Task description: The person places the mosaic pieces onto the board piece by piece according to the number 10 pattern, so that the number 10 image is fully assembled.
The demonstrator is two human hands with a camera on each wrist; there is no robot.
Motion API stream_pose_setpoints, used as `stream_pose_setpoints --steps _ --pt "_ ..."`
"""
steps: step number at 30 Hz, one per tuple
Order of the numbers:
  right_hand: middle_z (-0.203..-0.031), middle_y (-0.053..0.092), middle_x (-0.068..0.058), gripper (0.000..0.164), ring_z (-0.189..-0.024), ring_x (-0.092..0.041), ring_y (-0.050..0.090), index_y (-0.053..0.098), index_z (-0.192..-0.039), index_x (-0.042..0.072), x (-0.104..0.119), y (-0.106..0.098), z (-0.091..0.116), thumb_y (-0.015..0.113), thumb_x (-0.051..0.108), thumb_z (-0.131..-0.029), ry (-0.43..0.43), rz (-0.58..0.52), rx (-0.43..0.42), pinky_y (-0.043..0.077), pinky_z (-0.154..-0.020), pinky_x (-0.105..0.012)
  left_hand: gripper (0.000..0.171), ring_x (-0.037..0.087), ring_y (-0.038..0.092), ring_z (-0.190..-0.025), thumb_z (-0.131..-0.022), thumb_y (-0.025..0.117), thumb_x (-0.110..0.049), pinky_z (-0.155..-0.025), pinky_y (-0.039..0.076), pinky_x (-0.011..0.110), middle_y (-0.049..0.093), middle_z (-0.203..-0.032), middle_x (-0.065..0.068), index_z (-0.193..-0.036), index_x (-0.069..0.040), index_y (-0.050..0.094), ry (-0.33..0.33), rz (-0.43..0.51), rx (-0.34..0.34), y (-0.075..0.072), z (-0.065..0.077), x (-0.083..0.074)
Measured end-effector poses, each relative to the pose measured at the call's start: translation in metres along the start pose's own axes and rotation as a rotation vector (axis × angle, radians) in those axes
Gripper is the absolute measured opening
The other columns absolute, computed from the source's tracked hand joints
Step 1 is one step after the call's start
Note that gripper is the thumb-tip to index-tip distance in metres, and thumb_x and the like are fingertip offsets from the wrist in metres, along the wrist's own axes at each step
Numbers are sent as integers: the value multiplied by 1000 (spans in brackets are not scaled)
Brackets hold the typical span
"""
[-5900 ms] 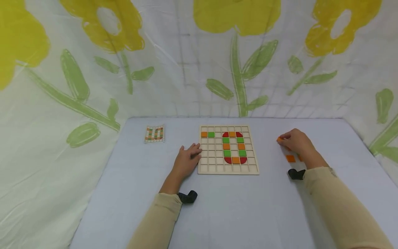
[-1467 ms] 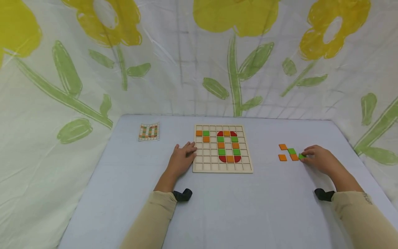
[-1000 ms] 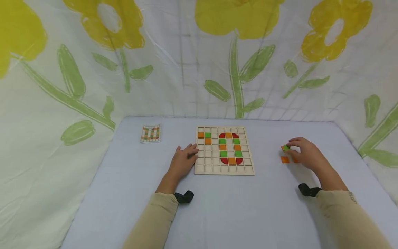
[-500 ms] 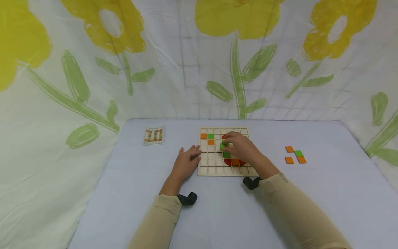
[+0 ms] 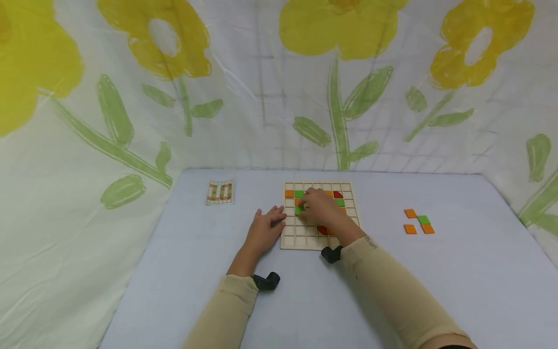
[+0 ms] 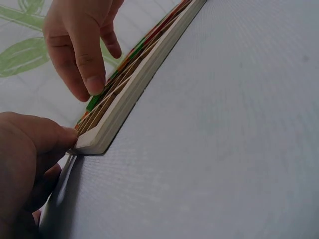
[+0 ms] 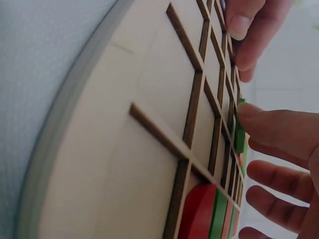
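My right hand (image 5: 323,209) is over the wooden grid board (image 5: 288,241), pinching a small green square tile (image 5: 299,211) at the second column from the left. In the right wrist view the thumb presses that green tile (image 7: 240,132) near the grid lines; it looks slightly raised and tilted. An orange tile (image 5: 298,201) lies in the cell just beyond. My left hand (image 5: 264,231) rests at the board's left edge, fingertips touching the rim. Red, green and orange pieces fill a ring on the board's right half, partly hidden by my right hand.
Loose tiles lie on the table right of the board: several orange ones, such as this orange tile (image 5: 410,229), and a green tile (image 5: 423,219). A small printed pattern card (image 5: 220,192) lies back left. A flowered cloth (image 5: 244,121) hangs behind the table.
An orange tile, earlier in my right hand, now lies on the board. My right hand has since picked a green tile from the right-hand group and carried it left. The left hand stays put.
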State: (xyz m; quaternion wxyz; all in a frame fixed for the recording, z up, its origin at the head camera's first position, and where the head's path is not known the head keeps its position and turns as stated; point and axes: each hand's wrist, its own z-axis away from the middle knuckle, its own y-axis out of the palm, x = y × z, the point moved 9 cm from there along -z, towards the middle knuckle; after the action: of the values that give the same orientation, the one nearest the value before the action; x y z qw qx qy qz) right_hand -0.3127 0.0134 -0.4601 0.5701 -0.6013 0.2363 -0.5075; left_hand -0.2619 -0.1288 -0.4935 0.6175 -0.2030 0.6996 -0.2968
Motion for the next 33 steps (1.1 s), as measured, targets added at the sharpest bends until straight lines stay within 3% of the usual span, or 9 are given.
stream_pose_setpoints --steps 3,11,18,23,27,33 --pt "-128 59 -7 29 -120 -32 53 74 -114 17 -3 3 1 73 30 -89 27 6 3 51 -96 -46 29 16 42 -141 -96 64 -23 -125 9 50 53 -145 -5 -123 -14 70 -1 -13 9 2 1 0" --pt "-117 62 -6 16 -106 -29 55 79 -102 20 2 -4 1 74 27 -88 4 19 -55 55 -81 -41 29 16 42 -141 -96 65 -22 -125 9 51 53 -145 -4 -123 -13 70 -2 -2 2 0 1 -2" --pt "-122 61 -8 24 -113 -30 55 76 -110 17 -13 -17 5 72 31 -90 33 -90 -69 52 -93 -45 31 16 43 -141 -95 66 -22 -125 9 49 54 -144 -4 -124 -13 69 -16 -7 -27 -4 0 1" --pt "-130 58 -13 35 -119 -35 55 69 -121 10 -70 -44 33 67 30 -93 131 -238 -112 49 -99 -52 30 17 43 -141 -95 65 -20 -125 9 49 54 -144 -3 -123 -12 69 -10 0 -30 -6 -1 -1" --pt "-132 57 -20 43 -122 -40 52 64 -127 5 -133 -62 68 65 33 -94 246 -247 -149 47 -99 -55 29 17 43 -141 -95 65 -20 -125 9 49 53 -145 -4 -123 -13 69 -13 0 -22 -3 -2 -1" --pt "-144 44 -31 70 -130 -51 38 46 -142 1 -216 -64 128 57 51 -95 459 -259 -74 43 -100 -63 29 16 42 -141 -96 64 -21 -125 8 47 53 -145 -5 -123 -13 69 -23 -2 -17 1 -2 1"
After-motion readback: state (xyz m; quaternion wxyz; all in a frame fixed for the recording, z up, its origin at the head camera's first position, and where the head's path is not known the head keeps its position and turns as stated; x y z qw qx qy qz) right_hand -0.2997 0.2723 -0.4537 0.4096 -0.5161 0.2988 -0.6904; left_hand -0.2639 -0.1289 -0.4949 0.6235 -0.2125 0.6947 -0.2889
